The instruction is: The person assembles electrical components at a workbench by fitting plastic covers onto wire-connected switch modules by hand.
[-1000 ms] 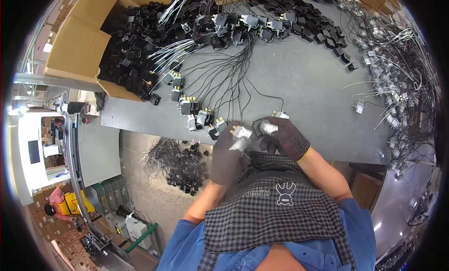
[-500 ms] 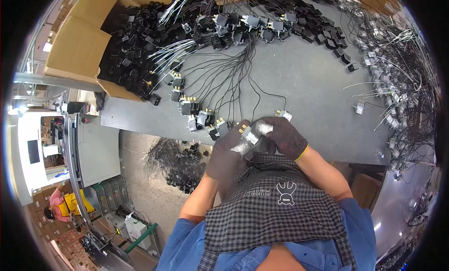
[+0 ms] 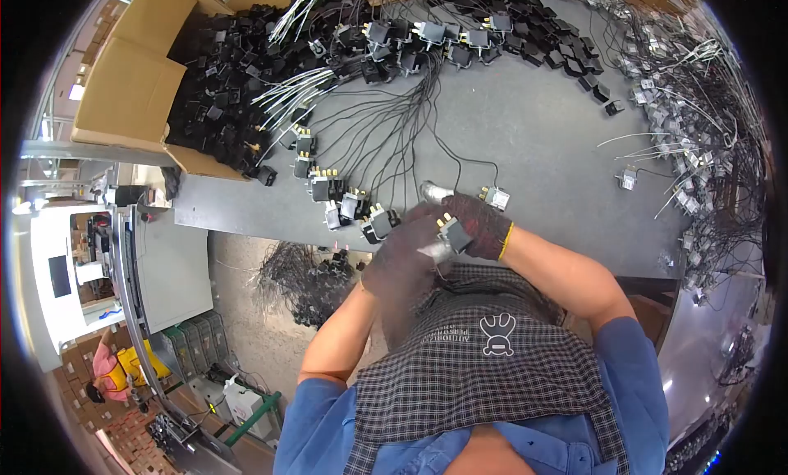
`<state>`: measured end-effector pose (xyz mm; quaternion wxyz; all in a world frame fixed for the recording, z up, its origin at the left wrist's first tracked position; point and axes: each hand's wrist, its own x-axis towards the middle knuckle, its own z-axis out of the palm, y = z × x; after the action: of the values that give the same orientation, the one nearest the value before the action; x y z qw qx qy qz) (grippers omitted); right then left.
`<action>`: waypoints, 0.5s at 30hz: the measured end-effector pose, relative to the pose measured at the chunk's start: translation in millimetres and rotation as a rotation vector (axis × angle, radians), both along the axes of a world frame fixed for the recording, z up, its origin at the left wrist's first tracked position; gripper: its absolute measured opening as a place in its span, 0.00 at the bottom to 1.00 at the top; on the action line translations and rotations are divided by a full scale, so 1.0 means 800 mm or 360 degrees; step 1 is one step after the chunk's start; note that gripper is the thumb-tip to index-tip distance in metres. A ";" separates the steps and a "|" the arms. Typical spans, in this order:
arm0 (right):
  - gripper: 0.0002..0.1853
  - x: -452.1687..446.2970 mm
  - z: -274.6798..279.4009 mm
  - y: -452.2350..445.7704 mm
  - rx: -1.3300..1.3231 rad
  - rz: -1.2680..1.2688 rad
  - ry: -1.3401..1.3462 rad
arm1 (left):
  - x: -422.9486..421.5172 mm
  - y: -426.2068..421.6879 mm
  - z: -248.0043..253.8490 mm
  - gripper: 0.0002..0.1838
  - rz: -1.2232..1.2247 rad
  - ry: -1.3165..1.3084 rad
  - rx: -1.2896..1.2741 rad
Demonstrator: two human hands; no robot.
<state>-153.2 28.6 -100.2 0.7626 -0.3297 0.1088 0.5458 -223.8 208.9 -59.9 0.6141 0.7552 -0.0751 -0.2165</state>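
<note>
My left hand [image 3: 402, 253], in a dark glove with silver tape on a finger, is closed around a plug [image 3: 455, 235] with a dark body and brass pins pointing up. My right hand [image 3: 478, 222], gloved alike, presses close against it from the right. One taped fingertip of it reaches left near the black cords [image 3: 419, 106]; its other fingers are curled, and what they grip is hidden. Just beyond the right hand lies a plug with a pale metallic body [image 3: 497, 198]. Left of my left hand, dark plugs [image 3: 379, 221] stand along the table's near edge.
A cardboard box [image 3: 131, 89] spilling black plastic housings [image 3: 213, 106] stands at the far left of the grey table [image 3: 542, 139]. More plugs [image 3: 431, 34] line the back. Tangled cords with pale plugs [image 3: 689, 159] cover the right side. A person [image 3: 123, 368] is at lower left.
The plug in my left hand has turned, so its dark side now faces up instead of its pale side. My right hand's taped fingertip has shifted left and away from the plug.
</note>
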 end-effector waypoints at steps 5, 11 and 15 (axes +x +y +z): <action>0.29 0.010 0.004 -0.013 -0.0244 0.0244 0.0086 | 0.005 0.000 0.044 0.32 -0.0087 0.0096 0.0570; 0.30 -0.008 0.010 0.001 -0.0047 -0.0190 0.0057 | -0.034 0.049 -0.016 0.22 0.1205 -0.0244 -0.0001; 0.26 -0.017 -0.005 0.014 -0.0115 -0.0258 -0.0570 | -0.045 0.041 -0.021 0.21 0.1282 -0.0291 -0.0100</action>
<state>-166.9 40.1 -104.2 0.7989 -0.4388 0.0173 0.4110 -260.1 241.8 -76.5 0.6633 0.7212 0.1656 0.1115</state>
